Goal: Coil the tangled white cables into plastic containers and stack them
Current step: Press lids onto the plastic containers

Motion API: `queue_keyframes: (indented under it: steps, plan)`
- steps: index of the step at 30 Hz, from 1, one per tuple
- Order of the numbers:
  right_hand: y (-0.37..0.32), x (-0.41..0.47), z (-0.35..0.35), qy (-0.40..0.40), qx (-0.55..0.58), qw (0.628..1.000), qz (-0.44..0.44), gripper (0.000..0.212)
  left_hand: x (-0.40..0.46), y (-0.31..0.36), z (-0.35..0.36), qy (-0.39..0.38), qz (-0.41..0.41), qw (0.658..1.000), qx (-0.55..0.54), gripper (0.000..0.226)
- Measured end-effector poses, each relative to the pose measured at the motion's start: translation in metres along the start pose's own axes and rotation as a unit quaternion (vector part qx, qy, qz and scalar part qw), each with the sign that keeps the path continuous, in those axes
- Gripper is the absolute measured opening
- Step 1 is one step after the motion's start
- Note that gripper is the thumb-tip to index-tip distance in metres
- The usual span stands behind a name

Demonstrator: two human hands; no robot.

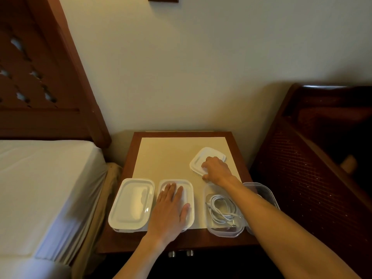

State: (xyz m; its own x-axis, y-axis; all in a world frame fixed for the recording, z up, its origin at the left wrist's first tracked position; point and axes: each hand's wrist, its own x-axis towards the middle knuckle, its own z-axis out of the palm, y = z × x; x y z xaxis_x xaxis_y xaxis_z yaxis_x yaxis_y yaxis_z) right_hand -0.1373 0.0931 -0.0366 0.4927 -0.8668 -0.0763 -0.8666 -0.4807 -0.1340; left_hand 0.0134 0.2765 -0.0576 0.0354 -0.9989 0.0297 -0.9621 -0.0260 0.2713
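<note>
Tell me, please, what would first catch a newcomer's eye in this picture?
Two bare arms reach over a small bedside table. The left hand lies flat on a lidded container at the front, and the right hand grips a loose lid further back. Between them, an open container holds a coiled white cable.

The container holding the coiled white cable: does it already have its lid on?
No. The container with the coiled white cable stands open; the right hand is on loose lids farther back.

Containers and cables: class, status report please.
Left hand flat on lidded container. Right hand grips loose lids. Coiled cable in open container. Nothing blocking.
</note>
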Motion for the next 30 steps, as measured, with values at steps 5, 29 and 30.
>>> queue_keyframes:
  steps: [5,29,30]
  plan:
    - [-0.002,-0.003,-0.003,0.053,-0.01,0.999,-0.009,0.04,0.001,0.0,0.002,0.004,0.002,1.0,0.007,0.061]
    - [-0.008,-0.179,-0.045,0.213,0.65,0.699,0.207,0.036,0.026,0.101,-0.058,0.14,-0.091,0.873,-0.459,0.028]
    - [-0.001,-0.181,-0.042,0.225,0.586,0.746,0.222,0.038,0.025,0.101,-0.052,0.119,-0.102,0.888,-0.432,0.032]
